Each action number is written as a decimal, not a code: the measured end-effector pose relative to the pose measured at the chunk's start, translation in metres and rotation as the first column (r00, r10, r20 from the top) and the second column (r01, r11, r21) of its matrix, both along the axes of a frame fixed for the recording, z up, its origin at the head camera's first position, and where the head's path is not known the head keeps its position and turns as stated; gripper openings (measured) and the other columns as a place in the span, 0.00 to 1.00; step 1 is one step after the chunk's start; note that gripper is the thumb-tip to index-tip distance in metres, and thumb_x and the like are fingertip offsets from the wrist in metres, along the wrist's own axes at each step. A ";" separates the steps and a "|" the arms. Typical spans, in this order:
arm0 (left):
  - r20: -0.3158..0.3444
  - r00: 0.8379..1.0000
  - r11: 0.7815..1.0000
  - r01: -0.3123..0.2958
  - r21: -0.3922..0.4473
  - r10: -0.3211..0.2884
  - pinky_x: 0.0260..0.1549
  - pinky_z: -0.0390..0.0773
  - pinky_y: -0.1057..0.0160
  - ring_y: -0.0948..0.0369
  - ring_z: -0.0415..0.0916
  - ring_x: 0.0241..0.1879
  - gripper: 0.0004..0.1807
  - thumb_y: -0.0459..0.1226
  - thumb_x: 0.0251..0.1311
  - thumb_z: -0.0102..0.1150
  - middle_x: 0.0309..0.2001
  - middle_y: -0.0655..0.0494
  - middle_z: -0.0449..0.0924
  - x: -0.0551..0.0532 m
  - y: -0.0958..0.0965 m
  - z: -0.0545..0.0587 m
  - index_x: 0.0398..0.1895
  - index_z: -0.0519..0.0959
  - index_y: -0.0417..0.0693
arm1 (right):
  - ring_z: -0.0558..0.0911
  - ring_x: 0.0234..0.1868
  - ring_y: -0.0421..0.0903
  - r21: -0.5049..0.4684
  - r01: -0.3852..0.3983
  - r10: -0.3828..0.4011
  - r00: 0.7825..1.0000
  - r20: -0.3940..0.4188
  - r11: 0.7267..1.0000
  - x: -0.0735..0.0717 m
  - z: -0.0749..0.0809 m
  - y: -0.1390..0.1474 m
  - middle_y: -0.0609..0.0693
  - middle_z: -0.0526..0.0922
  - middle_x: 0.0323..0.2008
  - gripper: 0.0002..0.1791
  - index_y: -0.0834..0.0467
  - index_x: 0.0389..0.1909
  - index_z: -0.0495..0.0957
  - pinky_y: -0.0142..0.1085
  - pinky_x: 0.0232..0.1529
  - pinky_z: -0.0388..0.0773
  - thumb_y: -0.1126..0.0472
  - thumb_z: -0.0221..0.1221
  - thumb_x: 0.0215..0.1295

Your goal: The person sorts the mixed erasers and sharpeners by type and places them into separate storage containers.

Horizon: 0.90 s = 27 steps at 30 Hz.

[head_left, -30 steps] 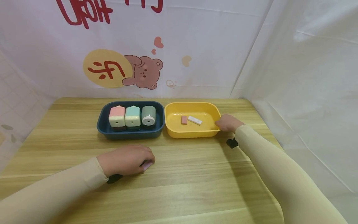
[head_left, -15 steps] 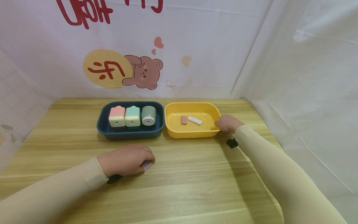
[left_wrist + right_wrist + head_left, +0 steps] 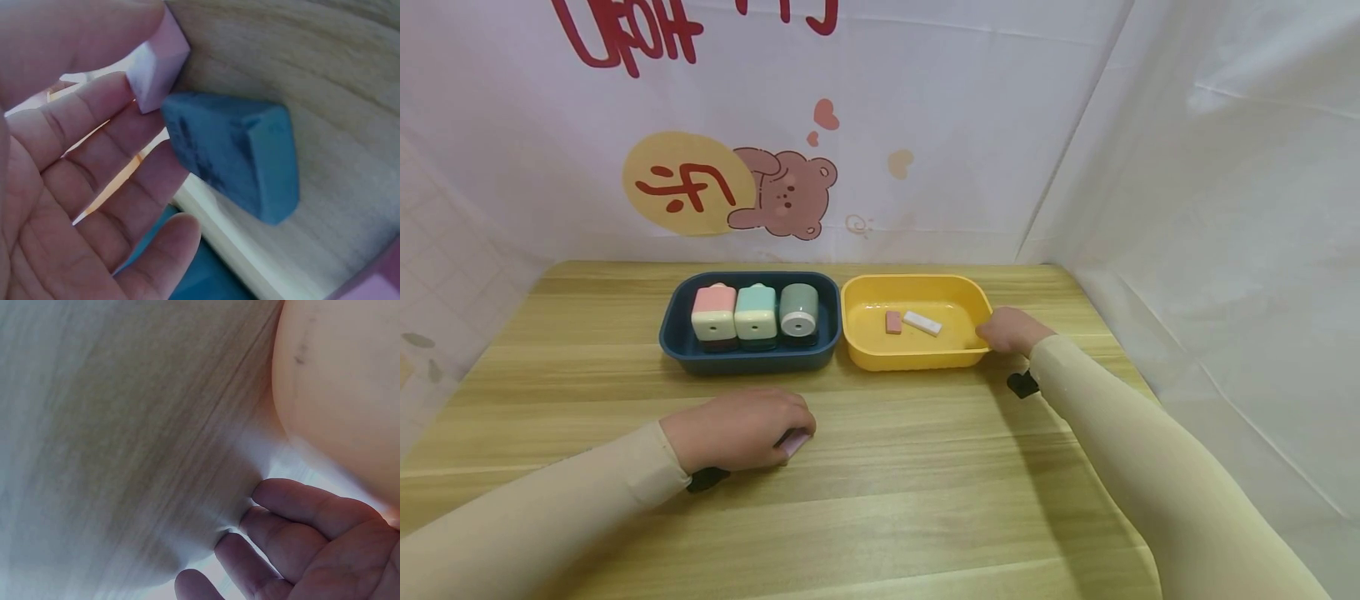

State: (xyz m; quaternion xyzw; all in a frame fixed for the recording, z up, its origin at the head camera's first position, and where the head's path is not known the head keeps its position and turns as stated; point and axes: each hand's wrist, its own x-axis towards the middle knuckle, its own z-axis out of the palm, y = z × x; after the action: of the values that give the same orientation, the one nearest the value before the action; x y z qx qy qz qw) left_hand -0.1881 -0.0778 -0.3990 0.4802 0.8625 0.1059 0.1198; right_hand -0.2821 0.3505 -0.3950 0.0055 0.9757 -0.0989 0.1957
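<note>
Low over the table's left-centre, my left hand point(image 3: 741, 429) pinches a small pale pink block point(image 3: 159, 59), perhaps an eraser, between thumb and fingers. Beside it in the left wrist view is a dark blue block point(image 3: 225, 156) with smudged faces, close to the fingers; the head view hides it behind the hand. My right hand point(image 3: 1018, 329) holds the right end of a yellow bin point(image 3: 917, 361), thumb over the rim and fingers along the outer wall. A pink block point(image 3: 892, 322) and a white block point(image 3: 922, 322) lie inside the bin.
Left of the yellow bin stands a navy bin point(image 3: 760, 364) with three pencil sharpeners: pink and cream point(image 3: 714, 310), teal and cream point(image 3: 756, 312), grey and white point(image 3: 798, 310). A pink corner point(image 3: 378, 284) shows in the left wrist view. A white printed cloth point(image 3: 940, 167) hangs behind the table.
</note>
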 end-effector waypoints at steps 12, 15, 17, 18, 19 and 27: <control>0.003 1.000 1.000 -0.013 -0.011 0.013 0.42 0.76 0.63 0.66 0.70 0.37 0.08 0.33 0.64 0.64 0.33 0.66 0.75 0.000 0.000 0.000 0.35 0.80 0.59 | 0.76 0.32 0.51 0.006 -0.015 0.015 1.000 -0.009 1.000 0.000 -0.001 0.001 0.52 0.74 0.26 0.14 0.55 0.24 0.72 0.39 0.38 0.72 0.54 0.47 0.69; 0.009 1.000 1.000 -0.013 -0.011 0.013 0.43 0.77 0.62 0.66 0.70 0.37 0.07 0.33 0.65 0.64 0.34 0.66 0.75 0.000 0.000 0.000 0.36 0.80 0.58 | 0.76 0.32 0.51 0.007 -0.019 0.019 1.000 -0.010 1.000 0.000 -0.002 0.001 0.52 0.74 0.26 0.15 0.55 0.24 0.72 0.40 0.39 0.72 0.54 0.47 0.69; 0.017 1.000 1.000 -0.014 -0.011 0.015 0.43 0.77 0.62 0.66 0.71 0.37 0.07 0.33 0.65 0.64 0.34 0.66 0.75 0.000 0.000 0.000 0.36 0.81 0.58 | 0.76 0.32 0.51 0.008 -0.019 0.019 1.000 -0.009 1.000 0.000 -0.002 0.001 0.52 0.74 0.26 0.14 0.55 0.24 0.72 0.40 0.39 0.72 0.54 0.47 0.69; 0.022 1.000 1.000 -0.016 -0.011 0.016 0.43 0.77 0.62 0.66 0.71 0.37 0.07 0.33 0.65 0.64 0.34 0.66 0.76 0.000 0.000 0.000 0.36 0.81 0.59 | 0.76 0.32 0.51 0.007 -0.018 0.018 1.000 -0.008 1.000 0.000 -0.001 0.001 0.52 0.74 0.26 0.14 0.55 0.24 0.72 0.40 0.39 0.72 0.54 0.47 0.69; 0.027 0.999 1.000 -0.017 -0.011 0.017 0.43 0.77 0.62 0.66 0.71 0.37 0.07 0.33 0.65 0.64 0.34 0.66 0.76 0.000 0.000 0.000 0.36 0.81 0.59 | 0.76 0.32 0.51 0.005 -0.020 0.020 1.000 -0.007 1.000 0.000 -0.001 0.001 0.52 0.74 0.26 0.15 0.55 0.24 0.72 0.40 0.39 0.73 0.54 0.47 0.69; 0.030 0.999 1.000 -0.021 -0.007 0.021 0.44 0.78 0.62 0.67 0.71 0.37 0.07 0.33 0.65 0.64 0.35 0.66 0.77 -0.001 0.000 0.000 0.36 0.81 0.58 | 0.76 0.31 0.51 -0.020 0.012 -0.012 1.000 0.010 1.000 0.001 0.001 0.000 0.51 0.74 0.26 0.14 0.55 0.26 0.72 0.39 0.36 0.72 0.54 0.47 0.68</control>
State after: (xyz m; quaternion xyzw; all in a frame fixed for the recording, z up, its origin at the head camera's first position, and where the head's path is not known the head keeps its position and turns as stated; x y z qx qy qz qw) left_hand -0.1888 -0.0779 -0.3994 0.4690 0.8659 0.1115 0.1334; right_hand -0.2811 0.3505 -0.3943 0.0098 0.9736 -0.1100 0.1997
